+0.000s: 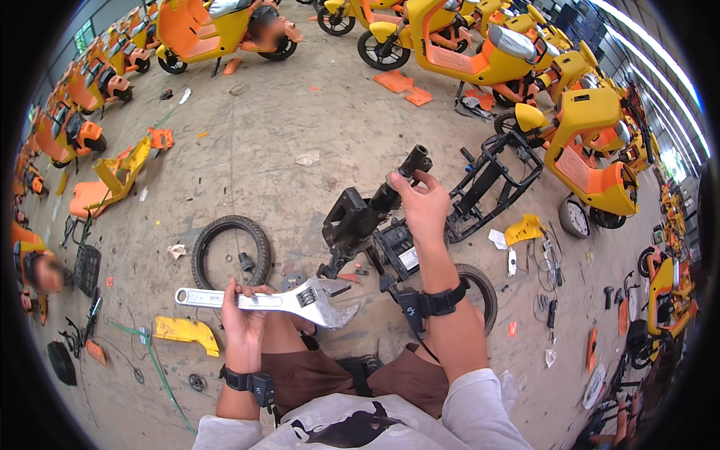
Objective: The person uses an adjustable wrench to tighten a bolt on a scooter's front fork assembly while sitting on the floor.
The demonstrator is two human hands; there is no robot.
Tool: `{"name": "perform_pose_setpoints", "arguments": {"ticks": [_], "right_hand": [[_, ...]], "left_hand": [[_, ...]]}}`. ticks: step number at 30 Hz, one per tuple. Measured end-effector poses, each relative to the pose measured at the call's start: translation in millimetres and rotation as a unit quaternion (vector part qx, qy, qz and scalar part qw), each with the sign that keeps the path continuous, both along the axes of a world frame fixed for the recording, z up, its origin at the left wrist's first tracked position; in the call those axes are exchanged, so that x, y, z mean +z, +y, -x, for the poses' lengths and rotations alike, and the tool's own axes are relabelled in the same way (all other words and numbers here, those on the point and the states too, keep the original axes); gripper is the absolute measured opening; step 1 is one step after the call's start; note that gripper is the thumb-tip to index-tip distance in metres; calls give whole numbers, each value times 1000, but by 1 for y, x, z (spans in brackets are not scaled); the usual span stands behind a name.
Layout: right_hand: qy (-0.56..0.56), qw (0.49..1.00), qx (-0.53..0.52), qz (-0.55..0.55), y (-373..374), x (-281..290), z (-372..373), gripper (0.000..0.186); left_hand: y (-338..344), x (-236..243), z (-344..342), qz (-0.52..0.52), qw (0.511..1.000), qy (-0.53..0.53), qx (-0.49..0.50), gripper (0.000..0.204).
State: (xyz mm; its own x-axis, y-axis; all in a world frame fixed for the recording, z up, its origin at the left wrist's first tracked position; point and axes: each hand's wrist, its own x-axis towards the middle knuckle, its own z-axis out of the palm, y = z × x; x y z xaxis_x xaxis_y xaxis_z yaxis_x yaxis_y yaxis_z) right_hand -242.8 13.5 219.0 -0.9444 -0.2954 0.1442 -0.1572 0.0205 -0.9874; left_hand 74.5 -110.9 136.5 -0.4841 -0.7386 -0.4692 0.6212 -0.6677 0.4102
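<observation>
My left hand (244,315) is closed around the handle of a large silver adjustable wrench (334,309). Its jaws point to the right, apart, in front of my knees. Thumb and fingers of my right hand (424,210) are closed at the upper end of a black steering tube (413,160). That tube belongs to a black scooter frame (352,221) standing tilted before me. The wrench head is close to the frame's lower end; whether they touch, I cannot tell. My right hand hides part of the frame.
A loose tyre (197,251) lies left of the frame, and another tyre (487,300) right of it. A second bare black frame (495,180) stands at right. Yellow panels (184,330), cables and small parts litter the concrete floor. Yellow and orange scooters (592,150) line the sides and back.
</observation>
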Motion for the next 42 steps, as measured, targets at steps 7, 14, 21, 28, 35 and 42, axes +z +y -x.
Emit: {"name": "perform_pose_setpoints", "arguments": {"ticks": [7, 14, 21, 28, 35, 42], "right_hand": [[-109, 984, 143, 18, 19, 20, 6, 58], [-43, 998, 30, 24, 8, -3, 6, 60], [-92, 977, 186, 56, 17, 9, 19, 43], [-40, 994, 100, 25, 14, 1, 22, 48], [-63, 993, 98, -6, 16, 14, 5, 52], [-36, 997, 68, 3, 14, 1, 11, 51]], "left_hand": [[-2, 2, -5, 2, 1000, -11, 16, 26], [0, 4, -5, 14, 1000, 2, 12, 26], [-1, 0, -8, 18, 999, -19, 21, 25], [-1, 1, -9, 35, 999, -33, 10, 24], [-2, -3, -12, 39, 998, -49, 5, 23], [0, 1, -8, 52, 997, -54, -8, 22]]}}
